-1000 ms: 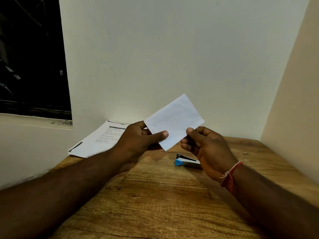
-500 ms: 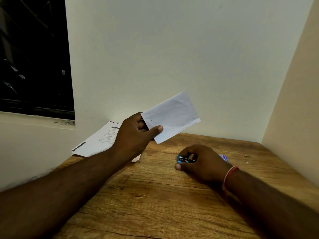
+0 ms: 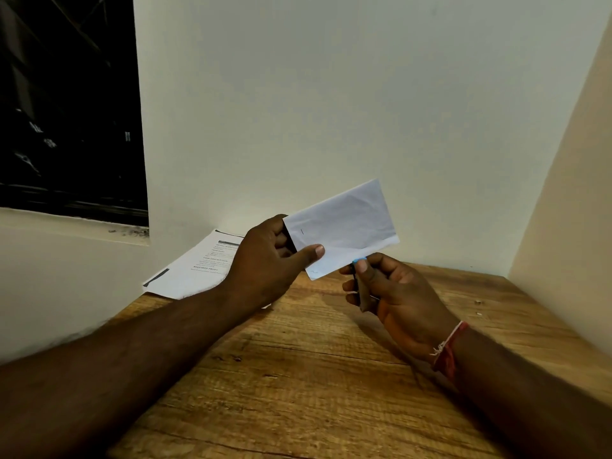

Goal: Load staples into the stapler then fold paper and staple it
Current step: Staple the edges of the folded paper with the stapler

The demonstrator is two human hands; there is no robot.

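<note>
Head view: the left hand [image 3: 268,256] pinches one end of the folded paper [image 3: 344,226]; the right hand [image 3: 397,293] is curled round the stapler [image 3: 361,293], its blue tip just below the paper's edge beside that pinch. Held at one end only, the sheet may flex away and the staple miss. Fingers hide the stapler's mouth, so I cannot tell whether the edge sits inside.

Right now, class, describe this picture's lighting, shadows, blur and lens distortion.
Head view: dim, even light; the folded paper is brightest, the window black; soft shadows on the table under left hand and right hand; forearms stretched at the lower corners; text on the printed sheet too blurred to read.
</note>
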